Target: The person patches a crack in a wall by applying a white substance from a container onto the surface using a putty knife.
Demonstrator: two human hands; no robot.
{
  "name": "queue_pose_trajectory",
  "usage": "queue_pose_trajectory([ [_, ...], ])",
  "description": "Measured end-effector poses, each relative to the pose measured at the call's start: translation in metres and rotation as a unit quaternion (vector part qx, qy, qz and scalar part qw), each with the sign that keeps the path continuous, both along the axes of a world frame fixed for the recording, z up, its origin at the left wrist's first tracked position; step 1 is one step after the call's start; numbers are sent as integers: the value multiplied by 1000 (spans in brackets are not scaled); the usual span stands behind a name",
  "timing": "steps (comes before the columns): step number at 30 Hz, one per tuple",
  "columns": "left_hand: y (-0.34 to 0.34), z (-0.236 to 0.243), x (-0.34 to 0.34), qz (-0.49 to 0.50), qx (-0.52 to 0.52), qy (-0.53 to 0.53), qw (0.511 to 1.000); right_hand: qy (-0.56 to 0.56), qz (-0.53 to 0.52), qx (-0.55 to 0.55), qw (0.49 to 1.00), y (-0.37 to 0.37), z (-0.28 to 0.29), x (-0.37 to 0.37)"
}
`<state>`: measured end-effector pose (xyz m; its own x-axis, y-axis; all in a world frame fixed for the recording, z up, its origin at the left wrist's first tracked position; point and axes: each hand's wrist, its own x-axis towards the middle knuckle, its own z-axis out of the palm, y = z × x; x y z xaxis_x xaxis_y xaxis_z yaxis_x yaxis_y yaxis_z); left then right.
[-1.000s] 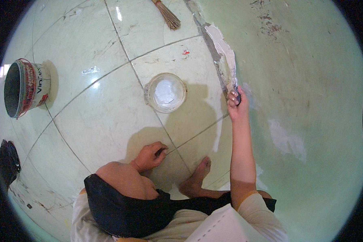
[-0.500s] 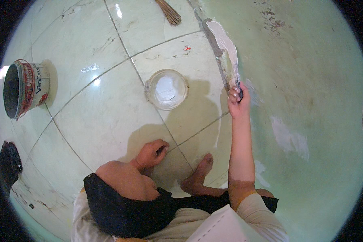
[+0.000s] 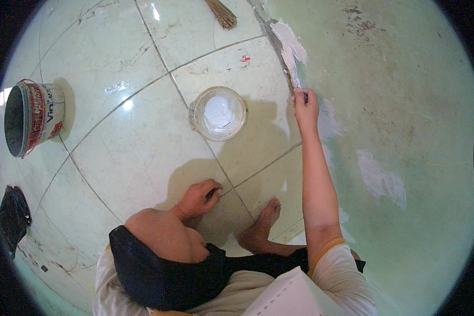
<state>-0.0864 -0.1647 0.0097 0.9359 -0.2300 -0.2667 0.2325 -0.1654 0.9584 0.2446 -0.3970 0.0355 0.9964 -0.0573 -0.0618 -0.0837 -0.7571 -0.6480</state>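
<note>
While white filler (image 3: 290, 47) lies along the foot of the green wall (image 3: 421, 110): smoothing it over the broken seam (image 3: 274, 42) looks like the step in hand. Clock places are read from the plastic tub (image 3: 240, 108) as the dial's centre.
Filler strip: at 1 to 2 o'clock, thick and ragged at the top, narrowing toward the tool.
Right hand (image 3: 306, 105): at 3 o'clock, fingers clamped on the dark handle of what looks like a putty knife (image 3: 305, 97); the blade end is smeared white and hard to make out.
Left hand (image 3: 199, 199): at 6 to 7 o'clock, fingers loosely curled around a dark gap; I cannot tell whether it holds anything.
Next stroke: probably calls for a flat blade and light, even pressure along the seam, with more white paste (image 3: 220, 113) from the tub if the coat runs thin.
Wall: scuffed, with pale patches (image 3: 382, 179) at 4 o'clock and a dark stain (image 3: 362, 23) at 2.
Floor: glossy pale tiles (image 3: 126, 168) with dark joints and smudges; a red scrap (image 3: 245, 58) at 1 o'clock.
Room: bucket (image 3: 42, 118) at 9 o'clock, black plastic bundle (image 3: 15, 213) at 8, stick broom (image 3: 222, 15) at 12, bare foot (image 3: 263, 221) at 5.
</note>
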Motion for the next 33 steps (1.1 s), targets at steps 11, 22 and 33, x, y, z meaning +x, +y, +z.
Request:
queue_pose_trajectory([
  [11,2,3,1,-6,4,20,1000,-62,59,-6,996,31,15,-11],
  [22,0,-1,-2,15,-17,11,1000,-94,-20,-114,989,-9,-3,-25],
  [33,-3,0,-1,32,2,-42,999,-106,36,-100,989,17,11,-20],
])
